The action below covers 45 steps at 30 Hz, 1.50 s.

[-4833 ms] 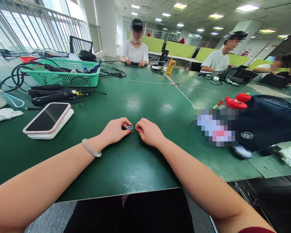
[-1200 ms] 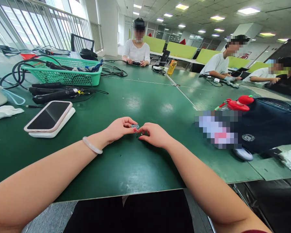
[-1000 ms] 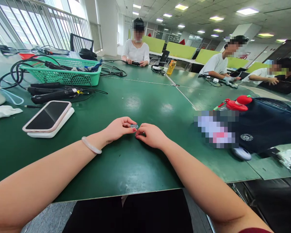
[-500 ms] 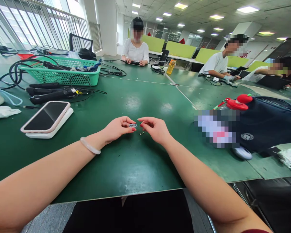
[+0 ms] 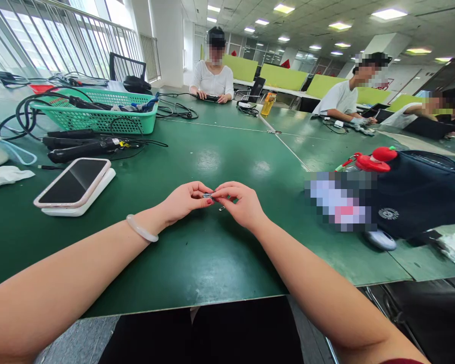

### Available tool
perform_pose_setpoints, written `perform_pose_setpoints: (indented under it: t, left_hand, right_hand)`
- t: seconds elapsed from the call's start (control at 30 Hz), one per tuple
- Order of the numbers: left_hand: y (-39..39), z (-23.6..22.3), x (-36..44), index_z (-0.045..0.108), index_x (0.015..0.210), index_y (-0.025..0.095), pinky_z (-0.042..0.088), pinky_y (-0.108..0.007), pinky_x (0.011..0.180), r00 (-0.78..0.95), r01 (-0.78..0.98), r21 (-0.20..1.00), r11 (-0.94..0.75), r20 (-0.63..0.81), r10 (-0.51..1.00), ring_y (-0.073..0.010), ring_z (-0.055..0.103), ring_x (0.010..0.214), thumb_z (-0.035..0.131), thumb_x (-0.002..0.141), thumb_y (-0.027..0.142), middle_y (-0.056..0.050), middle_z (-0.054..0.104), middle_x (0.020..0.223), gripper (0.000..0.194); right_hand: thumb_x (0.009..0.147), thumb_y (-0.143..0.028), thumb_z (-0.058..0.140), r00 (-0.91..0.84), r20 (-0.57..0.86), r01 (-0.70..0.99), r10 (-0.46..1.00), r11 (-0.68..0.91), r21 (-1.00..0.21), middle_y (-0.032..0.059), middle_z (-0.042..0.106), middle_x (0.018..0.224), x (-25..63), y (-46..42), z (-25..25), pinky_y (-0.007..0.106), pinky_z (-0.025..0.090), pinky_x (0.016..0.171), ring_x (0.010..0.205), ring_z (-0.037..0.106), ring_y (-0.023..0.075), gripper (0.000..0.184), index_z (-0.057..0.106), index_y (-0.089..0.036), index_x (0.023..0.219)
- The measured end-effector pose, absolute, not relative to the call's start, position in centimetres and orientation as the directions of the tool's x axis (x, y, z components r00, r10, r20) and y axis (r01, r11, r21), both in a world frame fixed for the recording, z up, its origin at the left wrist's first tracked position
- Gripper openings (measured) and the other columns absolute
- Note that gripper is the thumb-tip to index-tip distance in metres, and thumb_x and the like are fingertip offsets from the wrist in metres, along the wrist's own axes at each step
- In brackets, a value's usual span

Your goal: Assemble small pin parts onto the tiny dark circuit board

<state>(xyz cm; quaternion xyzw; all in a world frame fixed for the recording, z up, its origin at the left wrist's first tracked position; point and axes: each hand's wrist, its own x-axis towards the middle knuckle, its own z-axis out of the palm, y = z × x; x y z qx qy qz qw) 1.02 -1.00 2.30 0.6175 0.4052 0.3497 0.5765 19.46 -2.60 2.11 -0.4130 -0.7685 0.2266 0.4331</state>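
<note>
Over the near middle of the green table, my left hand (image 5: 187, 197) is closed, pinching a small flat speckled grey-and-white piece (image 5: 207, 195) between thumb and fingers. It resembles a tiny circuit board, but is too small to be sure. My right hand (image 5: 240, 202) is closed too, its fingertips meeting the piece's right end; whatever they pinch is hidden. Just below the right fingers, a small pale strip with a dark edge (image 5: 222, 208) lies on the table, partly covered by the thumb.
To the left lie a phone (image 5: 74, 182) on a white box, black cable-fitted devices (image 5: 81, 146) and a green basket (image 5: 136, 122). On the right are a dark blue bag (image 5: 424, 192) and a mouse (image 5: 381, 239). A person (image 5: 212, 81) sits across the table (image 5: 197, 273); others sit farther right.
My right hand has moved slightly left, so its fingertips now meet the piece in my left hand. The left hand has barely moved.
</note>
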Motion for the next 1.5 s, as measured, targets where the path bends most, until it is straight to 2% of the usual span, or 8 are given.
perform_pose_setpoints:
  t: [0.2,0.37,0.53,0.63,0.77,0.9,1.2,1.5]
  left_hand:
    - [-1.2,2.5,1.1,0.061,0.087,0.014,0.044,-0.033,0.084,0.429,0.066,0.998,0.013,-0.04,0.902,-0.0145,0.063,0.078,0.077,0.061,0.029,-0.003,0.068,0.077,0.034]
    - [-1.1,2.2,1.0,0.061,0.088,0.015,0.043,-0.032,0.087,0.448,-0.029,0.998,0.054,-0.035,0.893,-0.0136,0.064,0.081,0.077,0.062,0.026,-0.003,0.069,0.081,0.033]
    - [-1.1,2.4,1.0,0.061,0.086,0.014,0.044,-0.032,0.086,0.412,-0.091,0.991,0.097,-0.051,0.91,-0.0141,0.064,0.079,0.079,0.06,0.025,-0.003,0.07,0.078,0.033]
    - [-1.0,2.4,1.0,0.06,0.087,0.014,0.044,-0.033,0.087,0.394,-0.075,0.992,0.101,-0.064,0.917,-0.0145,0.065,0.078,0.079,0.06,0.025,-0.003,0.07,0.077,0.035]
    - [-0.8,2.1,1.0,0.06,0.09,0.015,0.044,-0.035,0.09,0.391,-0.028,0.994,0.107,-0.088,0.916,-0.015,0.065,0.081,0.079,0.06,0.026,-0.003,0.07,0.079,0.037]
    - [-0.9,2.2,1.1,0.06,0.088,0.015,0.044,-0.036,0.091,0.392,0.015,0.995,0.1,-0.098,0.915,-0.0159,0.066,0.082,0.079,0.06,0.026,-0.003,0.07,0.079,0.035]
    - [-1.1,2.3,1.2,0.06,0.091,0.015,0.044,-0.038,0.089,0.422,0.135,0.99,0.044,-0.098,0.901,-0.0165,0.064,0.081,0.077,0.062,0.028,-0.003,0.069,0.077,0.035]
    - [-1.0,2.1,1.1,0.06,0.089,0.015,0.043,-0.038,0.087,0.429,0.156,0.987,0.032,-0.097,0.898,-0.0158,0.064,0.079,0.077,0.061,0.029,-0.001,0.066,0.074,0.036]
  right_hand:
    - [0.076,-0.021,0.061,-0.27,0.502,0.433,0.822,0.569,-0.699,0.0027,0.065,0.09,19.3,-2.8,2.4,0.025,0.048,0.063,0.076,0.059,0.0121,0.01,0.071,-0.023,0.077]
    - [0.077,-0.021,0.061,-0.268,0.507,0.457,0.819,0.571,-0.682,0.0024,0.064,0.088,19.3,-2.9,2.4,0.025,0.048,0.064,0.074,0.058,0.0119,0.009,0.07,-0.023,0.077]
    - [0.078,-0.016,0.058,-0.282,0.495,0.5,0.822,0.566,-0.655,0.0016,0.064,0.092,19.9,-2.5,2.3,0.025,0.046,0.067,0.073,0.056,0.011,0.021,0.069,-0.025,0.093]
    - [0.077,-0.015,0.059,-0.316,0.363,0.637,0.877,0.479,-0.604,0.0006,0.064,0.088,20.5,-2.0,2.1,0.026,0.044,0.067,0.067,0.053,0.0103,0.026,0.067,-0.025,0.1]
    - [0.074,-0.023,0.066,-0.408,0.126,0.785,0.904,0.418,-0.457,0.0009,0.062,0.082,20.8,-1.6,1.7,0.025,0.041,0.068,0.072,0.053,0.0117,0.012,0.068,-0.022,0.086]
    - [0.077,-0.02,0.062,-0.404,0.07,0.82,0.912,0.395,-0.413,0.0009,0.061,0.08,20.5,-1.5,1.8,0.023,0.038,0.067,0.074,0.053,0.0113,0.005,0.066,-0.019,0.074]
    - [0.078,-0.025,0.06,-0.351,0.09,0.788,0.932,0.345,-0.51,-0.0019,0.063,0.074,20.6,-0.4,1.0,0.021,0.037,0.063,0.069,0.052,0.0101,0.009,0.068,-0.022,0.076]
    - [0.077,-0.027,0.059,-0.234,0.109,0.826,0.966,0.257,-0.502,0.0002,0.066,0.079,20.2,0.3,0.5,0.023,0.038,0.064,0.072,0.055,0.0124,0.012,0.07,-0.023,0.075]
